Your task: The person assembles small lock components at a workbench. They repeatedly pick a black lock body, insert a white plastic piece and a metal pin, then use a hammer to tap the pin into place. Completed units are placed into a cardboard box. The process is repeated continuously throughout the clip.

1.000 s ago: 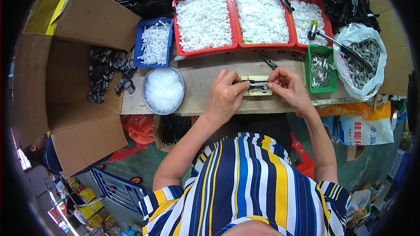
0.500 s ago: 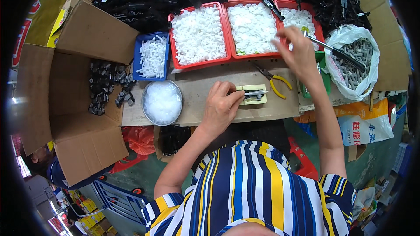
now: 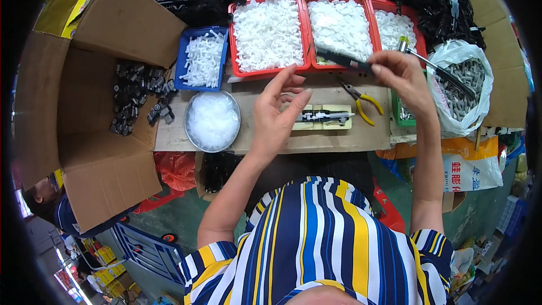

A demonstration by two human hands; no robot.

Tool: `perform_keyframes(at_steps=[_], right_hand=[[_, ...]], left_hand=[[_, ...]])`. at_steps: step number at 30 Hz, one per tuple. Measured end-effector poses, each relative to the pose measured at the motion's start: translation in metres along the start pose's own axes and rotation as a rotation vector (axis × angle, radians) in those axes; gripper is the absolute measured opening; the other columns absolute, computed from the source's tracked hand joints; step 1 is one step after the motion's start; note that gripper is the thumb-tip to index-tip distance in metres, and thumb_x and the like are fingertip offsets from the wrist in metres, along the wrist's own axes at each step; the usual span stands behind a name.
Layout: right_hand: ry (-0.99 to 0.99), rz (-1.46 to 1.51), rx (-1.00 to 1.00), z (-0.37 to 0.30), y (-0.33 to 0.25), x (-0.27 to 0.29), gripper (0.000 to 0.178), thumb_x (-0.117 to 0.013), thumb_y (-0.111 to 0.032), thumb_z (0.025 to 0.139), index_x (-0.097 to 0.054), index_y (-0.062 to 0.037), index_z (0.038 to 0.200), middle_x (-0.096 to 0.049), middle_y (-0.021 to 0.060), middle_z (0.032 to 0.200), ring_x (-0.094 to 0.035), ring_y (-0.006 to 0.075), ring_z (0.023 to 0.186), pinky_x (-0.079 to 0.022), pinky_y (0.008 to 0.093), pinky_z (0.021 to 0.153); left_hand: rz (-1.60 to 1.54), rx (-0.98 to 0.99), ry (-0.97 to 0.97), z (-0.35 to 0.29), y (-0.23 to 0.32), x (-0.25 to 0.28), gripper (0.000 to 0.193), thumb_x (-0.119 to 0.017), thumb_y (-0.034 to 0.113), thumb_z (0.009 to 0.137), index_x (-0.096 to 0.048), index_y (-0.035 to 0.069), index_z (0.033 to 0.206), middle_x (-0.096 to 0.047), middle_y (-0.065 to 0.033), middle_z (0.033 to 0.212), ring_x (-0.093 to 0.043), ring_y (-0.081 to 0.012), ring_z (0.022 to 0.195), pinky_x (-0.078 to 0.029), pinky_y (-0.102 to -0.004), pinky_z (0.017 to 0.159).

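My right hand (image 3: 400,75) is raised over the bench and pinches one end of a long black plastic part (image 3: 342,60), which reaches left over a red tray. My left hand (image 3: 276,114) hovers with its fingers spread and nothing in it, just left of a yellow jig (image 3: 323,118) on the wooden board (image 3: 316,138). A dark and silver assembly (image 3: 322,116) lies in that jig. Yellow-handled pliers (image 3: 362,100) rest on the board to the jig's right.
Three red trays (image 3: 268,34) of white parts and a blue tray (image 3: 202,59) line the back. A round metal bowl (image 3: 213,120) of white bits stands at the left. An open cardboard box (image 3: 84,113) holds black parts. A white bag (image 3: 462,87) of grey parts and a hammer (image 3: 435,68) are on the right.
My right hand came back from the far pile with a long black part. My left hand lifted off the jig and spread its fingers.
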State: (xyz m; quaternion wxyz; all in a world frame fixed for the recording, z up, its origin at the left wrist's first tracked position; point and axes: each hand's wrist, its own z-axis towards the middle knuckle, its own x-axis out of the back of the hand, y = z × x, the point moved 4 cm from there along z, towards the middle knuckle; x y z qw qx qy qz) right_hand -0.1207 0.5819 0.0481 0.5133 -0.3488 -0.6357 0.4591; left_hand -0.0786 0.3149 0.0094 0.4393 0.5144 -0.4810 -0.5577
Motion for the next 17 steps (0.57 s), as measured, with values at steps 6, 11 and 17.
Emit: perform_keyframes(at_steps=[6,11,17], right_hand=[[-0.005,-0.230,0.113,-0.031,-0.017,-0.029,0.021,-0.072,-0.009,0.086,-0.069,0.0009,0.104,-0.069,0.0070,0.094,-0.064,0.0169,0.083,-0.051,0.0313,0.075],[0.146,-0.630,0.555,-0.039,-0.036,-0.049,0.038,-0.080,-0.015,0.074,-0.068,-0.0047,0.108,-0.062,0.0073,0.101,-0.061,0.0269,0.098,-0.048,0.0395,0.079],[0.063,-0.633,0.526,-0.047,-0.020,-0.063,0.032,-0.077,-0.013,0.079,-0.068,-0.0071,0.109,-0.062,0.0064,0.101,-0.059,0.0245,0.096,-0.044,0.0392,0.078]], left_hand=[[-0.224,0.247,-0.068,-0.003,-0.009,-0.007,0.015,-0.064,0.012,0.098,-0.067,-0.001,0.105,-0.071,-0.0074,0.088,-0.067,-0.0110,0.075,-0.051,-0.0208,0.068],[-0.345,0.347,-0.059,-0.012,-0.011,-0.008,0.015,-0.063,0.013,0.099,-0.066,-0.001,0.102,-0.070,-0.0074,0.087,-0.065,-0.0113,0.072,-0.050,-0.0210,0.065],[-0.064,0.358,0.018,-0.029,-0.004,0.002,0.026,-0.067,0.017,0.096,-0.066,-0.004,0.112,-0.072,-0.0111,0.093,-0.068,-0.0127,0.076,-0.051,-0.0206,0.066]])
